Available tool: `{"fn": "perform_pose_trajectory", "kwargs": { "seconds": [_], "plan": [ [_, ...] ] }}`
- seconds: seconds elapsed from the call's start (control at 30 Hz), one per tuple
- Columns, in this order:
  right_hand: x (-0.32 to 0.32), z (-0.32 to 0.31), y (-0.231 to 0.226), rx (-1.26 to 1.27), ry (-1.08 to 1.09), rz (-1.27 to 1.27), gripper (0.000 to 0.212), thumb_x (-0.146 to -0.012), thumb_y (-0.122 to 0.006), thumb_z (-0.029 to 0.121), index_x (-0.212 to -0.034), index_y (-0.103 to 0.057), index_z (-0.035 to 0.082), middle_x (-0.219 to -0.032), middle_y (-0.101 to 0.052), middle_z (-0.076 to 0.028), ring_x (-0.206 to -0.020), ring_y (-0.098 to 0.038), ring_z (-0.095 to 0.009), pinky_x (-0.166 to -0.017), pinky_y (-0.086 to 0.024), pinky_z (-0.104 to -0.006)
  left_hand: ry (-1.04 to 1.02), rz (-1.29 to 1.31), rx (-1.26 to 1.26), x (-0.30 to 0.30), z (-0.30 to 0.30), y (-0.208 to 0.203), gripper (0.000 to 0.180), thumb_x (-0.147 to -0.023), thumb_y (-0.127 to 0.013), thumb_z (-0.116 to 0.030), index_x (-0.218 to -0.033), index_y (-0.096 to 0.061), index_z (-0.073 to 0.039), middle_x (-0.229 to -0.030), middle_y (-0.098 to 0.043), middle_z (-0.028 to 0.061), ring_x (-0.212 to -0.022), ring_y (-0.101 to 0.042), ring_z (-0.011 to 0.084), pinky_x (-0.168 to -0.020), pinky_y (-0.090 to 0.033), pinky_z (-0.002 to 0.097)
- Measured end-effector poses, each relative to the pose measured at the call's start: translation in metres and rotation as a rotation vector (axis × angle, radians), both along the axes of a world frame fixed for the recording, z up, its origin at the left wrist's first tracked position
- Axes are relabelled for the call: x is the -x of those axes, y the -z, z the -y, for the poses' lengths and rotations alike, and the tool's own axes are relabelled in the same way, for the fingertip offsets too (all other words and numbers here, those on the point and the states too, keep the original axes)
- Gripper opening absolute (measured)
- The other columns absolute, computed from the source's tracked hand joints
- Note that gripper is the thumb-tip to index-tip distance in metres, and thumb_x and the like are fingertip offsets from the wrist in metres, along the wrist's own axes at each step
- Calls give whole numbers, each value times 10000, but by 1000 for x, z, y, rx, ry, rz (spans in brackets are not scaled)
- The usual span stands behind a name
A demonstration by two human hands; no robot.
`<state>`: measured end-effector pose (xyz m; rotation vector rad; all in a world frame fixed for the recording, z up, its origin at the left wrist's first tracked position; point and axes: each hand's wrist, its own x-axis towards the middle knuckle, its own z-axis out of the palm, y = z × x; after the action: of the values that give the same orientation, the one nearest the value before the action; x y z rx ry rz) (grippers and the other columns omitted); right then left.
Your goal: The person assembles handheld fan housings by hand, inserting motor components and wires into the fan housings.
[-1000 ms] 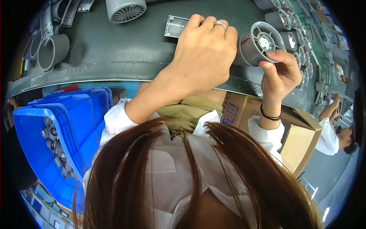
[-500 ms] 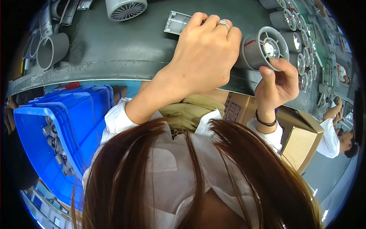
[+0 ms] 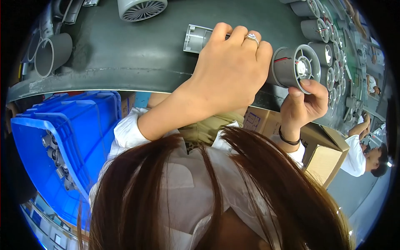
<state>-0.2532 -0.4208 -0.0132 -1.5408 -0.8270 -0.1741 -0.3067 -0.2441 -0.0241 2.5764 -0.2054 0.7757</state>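
Note:
My left hand, with a ring on one finger, is closed over a grey plastic shell. One end of that shell sticks out past the knuckles; the rest is hidden under the hand. Just right of it, my right hand pinches the lower rim of a grey cylindrical fan housing between thumb and fingers. The housing has a flared, spoked ring, a white centre and a red wire along its side. Whether its left end touches the shell is hidden by my left hand.
Several similar fan housings stand in rows at right. A grey round part with a vented face lies at the far edge, grey tubes at left. Below the bench edge are a blue bin and a cardboard box. Another person is at far right.
Both hands and the parts they hold appear slightly lower and further right in the picture, as the whole view has shifted a little. Both grips look the same.

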Motion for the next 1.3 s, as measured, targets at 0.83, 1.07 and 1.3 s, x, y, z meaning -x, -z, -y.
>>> {"fn": "perform_pose_trajectory", "kwargs": {
  "seconds": [0.83, 1.07, 1.3],
  "plan": [
    [11, -3, 11, -84, 52, -66, 340, -733, -777, 37, -1011, -584, -1, -981, -605, -72, -890, -577, -156, -829, -448, -273, 18, 31, 35, -3, 1, 0, 167, -654, -612, -84, -794, -530, -43, -809, -554, 97, -767, -521, 253, -750, -375, 367],
    [-1, 17, 3, -21, -41, -193, 549, -790, -689, 208, -1197, -508, -112, -1156, -567, -203, -1087, -552, -245, -996, -384, -360, 30, 20, 81, -1, 1, -1, 197, -669, -650, -77, -817, -522, -51, -800, -531, 78, -737, -512, 258, -732, -373, 370],
    [-10, -5, -25, 5, -84, -125, 802, -608, -874, 227, -1206, -494, -148, -1142, -605, -254, -1066, -602, -263, -948, -446, -348, 9, 61, 86, 0, 3, 1, 210, -666, -656, -87, -828, -527, -51, -805, -538, 77, -733, -511, 256, -722, -367, 364]
  ]
}}
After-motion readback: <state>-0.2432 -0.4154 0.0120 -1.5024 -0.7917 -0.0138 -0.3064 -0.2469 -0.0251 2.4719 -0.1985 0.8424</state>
